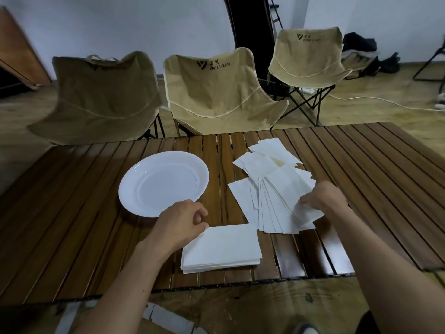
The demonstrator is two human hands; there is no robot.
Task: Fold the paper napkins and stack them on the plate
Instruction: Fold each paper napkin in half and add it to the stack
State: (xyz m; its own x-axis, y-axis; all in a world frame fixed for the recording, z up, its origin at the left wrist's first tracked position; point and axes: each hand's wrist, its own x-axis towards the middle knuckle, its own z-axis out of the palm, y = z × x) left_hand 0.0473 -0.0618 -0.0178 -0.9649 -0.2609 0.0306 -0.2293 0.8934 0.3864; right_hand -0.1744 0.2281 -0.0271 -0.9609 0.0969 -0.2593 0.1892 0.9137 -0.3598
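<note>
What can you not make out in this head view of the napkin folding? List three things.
- Right hand fingertips: curled under, hiding its grip on the fanned napkins.
- Sheet count in the folded napkin stack: edges too fine.
- Left chair logo: blurred.

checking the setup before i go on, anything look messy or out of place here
Only the loose napkins: they lie fanned and overlapping at odd angles right of the plate, which holds nothing. The near stack is tidy. Nothing looks spilled or torn.
</note>
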